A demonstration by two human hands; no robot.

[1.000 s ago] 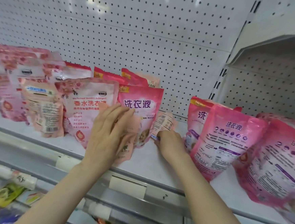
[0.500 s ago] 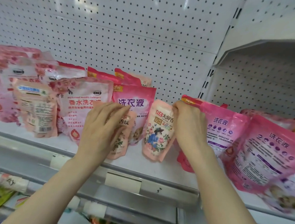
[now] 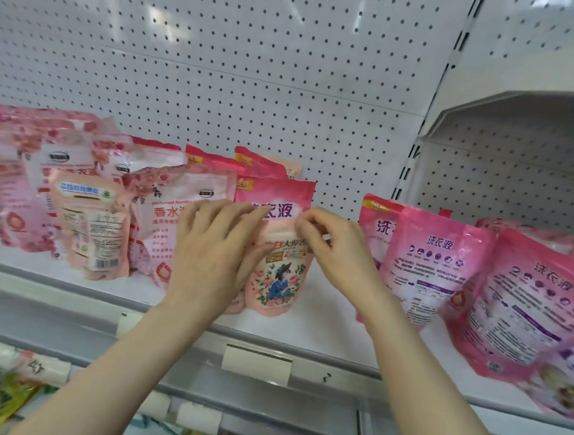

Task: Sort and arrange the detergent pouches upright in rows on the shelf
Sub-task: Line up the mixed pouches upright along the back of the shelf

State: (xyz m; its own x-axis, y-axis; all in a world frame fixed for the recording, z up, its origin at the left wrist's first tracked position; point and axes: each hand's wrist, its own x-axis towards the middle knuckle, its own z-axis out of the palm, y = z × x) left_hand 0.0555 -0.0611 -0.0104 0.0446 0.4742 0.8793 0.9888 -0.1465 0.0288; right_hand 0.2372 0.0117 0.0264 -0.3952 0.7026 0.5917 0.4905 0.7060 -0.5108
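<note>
You've got the small pouch [image 3: 275,278] standing between your hands, near the shelf [image 3: 324,333] front edge: left hand [image 3: 214,246] against its left side, right hand [image 3: 334,252] pinching its top. A taller pouch [image 3: 280,192] sits directly behind it. One pouch cluster [image 3: 89,222] is left of your left hand, another pouch group [image 3: 436,263] right of your right hand.

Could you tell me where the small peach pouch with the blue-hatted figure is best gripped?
Pinch its flat sealed top edge, coming from above and the front. The small peach pouch stands upright on the shelf with a bulging body, and taller pouches crowd its back and left.
</note>
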